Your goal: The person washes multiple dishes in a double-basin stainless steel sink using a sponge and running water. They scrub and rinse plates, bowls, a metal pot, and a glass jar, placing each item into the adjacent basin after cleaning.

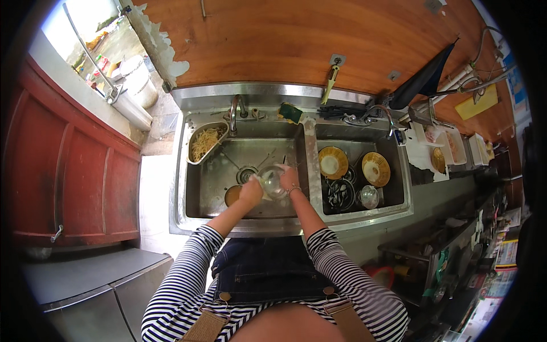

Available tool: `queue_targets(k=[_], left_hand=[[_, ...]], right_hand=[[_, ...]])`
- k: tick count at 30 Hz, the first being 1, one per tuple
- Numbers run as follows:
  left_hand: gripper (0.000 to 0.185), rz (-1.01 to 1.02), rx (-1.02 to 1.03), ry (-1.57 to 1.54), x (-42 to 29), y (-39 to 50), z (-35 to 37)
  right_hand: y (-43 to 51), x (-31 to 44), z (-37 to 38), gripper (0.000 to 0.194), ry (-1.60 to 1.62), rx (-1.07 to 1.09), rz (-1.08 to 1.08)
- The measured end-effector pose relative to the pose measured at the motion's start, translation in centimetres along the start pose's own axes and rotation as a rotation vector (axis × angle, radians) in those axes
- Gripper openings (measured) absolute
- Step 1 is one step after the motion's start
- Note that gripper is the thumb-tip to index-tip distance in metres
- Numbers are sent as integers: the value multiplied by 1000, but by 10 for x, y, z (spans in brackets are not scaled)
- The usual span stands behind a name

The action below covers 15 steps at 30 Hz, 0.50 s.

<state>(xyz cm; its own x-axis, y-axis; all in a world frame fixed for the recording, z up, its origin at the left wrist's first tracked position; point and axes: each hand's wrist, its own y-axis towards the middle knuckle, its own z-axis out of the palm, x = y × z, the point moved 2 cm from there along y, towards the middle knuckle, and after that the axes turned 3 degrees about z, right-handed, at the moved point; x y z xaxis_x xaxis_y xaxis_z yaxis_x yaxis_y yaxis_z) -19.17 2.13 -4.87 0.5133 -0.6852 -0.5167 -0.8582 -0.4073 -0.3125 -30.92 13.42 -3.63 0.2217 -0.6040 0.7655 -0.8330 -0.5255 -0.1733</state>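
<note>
Over the left basin of the stainless steel double sink [201, 213], my right hand [289, 177] grips the rim of a clear bowl [273, 181]. My left hand [251, 191] is closed at the bowl's left side, around something pale that looks like a cloth; blur hides its exact kind. Below the hands lies the basin drain [246, 174]. A small bowl of brownish content or colour [232, 196] sits on the basin floor, partly covered by my left forearm. A corner strainer [207, 143] with noodle-like scraps hangs at the basin's back left.
Two yellow bowls [333, 163], a dark container of cutlery-like pieces [340, 194] and a clear bowl [369, 196] stand in the right basin. Behind are a curved faucet [233, 115], a green-and-yellow sponge [290, 113] and a second faucet [376, 114]. Food trays [455, 147] sit at right.
</note>
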Motion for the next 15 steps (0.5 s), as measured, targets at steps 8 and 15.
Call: queue_targets(k=[8,15], left_hand=[[45,-121,-24,-337,-3,4,21],[42,322,-107,261,-2,30,-2]], right_hand=[[-10,3,3,30,372,-372,218],[-6,5,-4,37,-83,34,-128]])
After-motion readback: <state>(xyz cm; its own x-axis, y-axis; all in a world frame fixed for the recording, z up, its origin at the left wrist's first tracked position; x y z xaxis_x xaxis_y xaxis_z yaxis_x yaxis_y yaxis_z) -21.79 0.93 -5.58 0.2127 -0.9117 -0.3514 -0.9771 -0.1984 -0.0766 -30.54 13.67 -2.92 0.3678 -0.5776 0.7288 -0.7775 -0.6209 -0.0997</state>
